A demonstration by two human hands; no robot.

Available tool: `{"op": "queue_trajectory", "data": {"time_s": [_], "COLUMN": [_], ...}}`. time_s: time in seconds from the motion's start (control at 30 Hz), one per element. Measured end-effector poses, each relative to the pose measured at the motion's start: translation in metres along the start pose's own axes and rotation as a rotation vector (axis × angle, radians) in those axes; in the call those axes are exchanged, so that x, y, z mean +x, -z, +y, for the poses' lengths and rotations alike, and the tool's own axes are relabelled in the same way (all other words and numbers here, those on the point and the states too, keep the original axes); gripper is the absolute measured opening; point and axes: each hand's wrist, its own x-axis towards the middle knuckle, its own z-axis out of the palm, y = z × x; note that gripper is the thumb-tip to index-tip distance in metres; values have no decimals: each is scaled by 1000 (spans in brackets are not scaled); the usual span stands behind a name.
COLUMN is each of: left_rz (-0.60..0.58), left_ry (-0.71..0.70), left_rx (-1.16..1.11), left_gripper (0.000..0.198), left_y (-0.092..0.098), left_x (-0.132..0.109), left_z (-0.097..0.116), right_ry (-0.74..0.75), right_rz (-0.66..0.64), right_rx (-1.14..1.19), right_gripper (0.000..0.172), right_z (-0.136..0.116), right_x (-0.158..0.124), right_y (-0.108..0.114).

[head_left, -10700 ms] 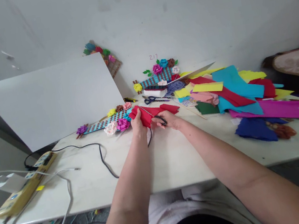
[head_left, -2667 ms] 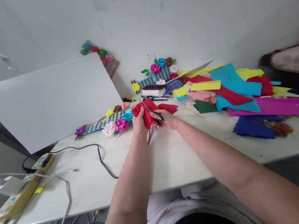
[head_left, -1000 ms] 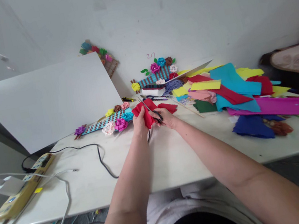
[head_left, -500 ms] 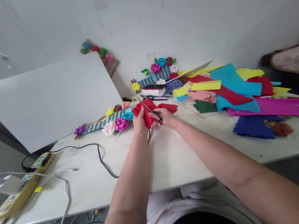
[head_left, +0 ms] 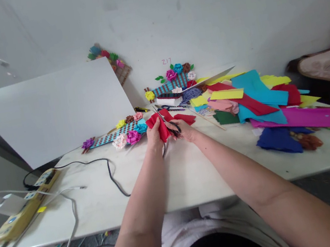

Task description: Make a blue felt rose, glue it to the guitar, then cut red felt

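My left hand [head_left: 154, 135] is closed on a piece of red crepe paper [head_left: 164, 133], held just over the table. In my right hand [head_left: 184, 130] are black-handled scissors [head_left: 174, 129], their blades lying across the red paper and pointing away from me. Whether the blades are parted is hard to make out. Another red piece [head_left: 186, 118] lies just beyond my right hand. Left of my hands is a woven blue and brown strip [head_left: 116, 135] with paper flowers, among them a magenta flower [head_left: 133, 136].
Colourful crepe paper [head_left: 258, 94] is heaped on the right. A similar flowered panel [head_left: 173, 83] leans on the wall behind. At left stand a white board [head_left: 55, 117] and a power strip [head_left: 23, 208] with cables. A wooden stick [head_left: 211, 120] lies near the heap.
The scissors have shifted slightly in my right hand, and their handles look a little more spread. My left hand stays on the red paper, almost unmoved.
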Motion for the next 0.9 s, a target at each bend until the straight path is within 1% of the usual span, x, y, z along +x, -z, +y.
{"op": "queue_trajectory", "data": {"time_s": [0.23,0.43,0.53,0.73,0.9], "left_rz": [-21,-15,-14,-14,-18], "left_ry": [26,28,31,30,27], "left_rx": [30,50,42,23,15], "left_gripper": [25,22,22,27,25], "left_y": [1,0,-2,-1,-1], "left_x": [0,-1,-2,-1,0], "left_z": [-1,-1,0,-1,-2], "right_ry": [-5,-17,-15,-20,-15], "right_rz": [44,79,85,79,75], "right_rx": [9,1,2,21,15], "right_gripper": [41,39,40,40,40], "right_z": [0,-4,-4,-1,-1], "right_x": [2,0,0,2,2], "right_y": [0,-2,-2,-2,-1]}}
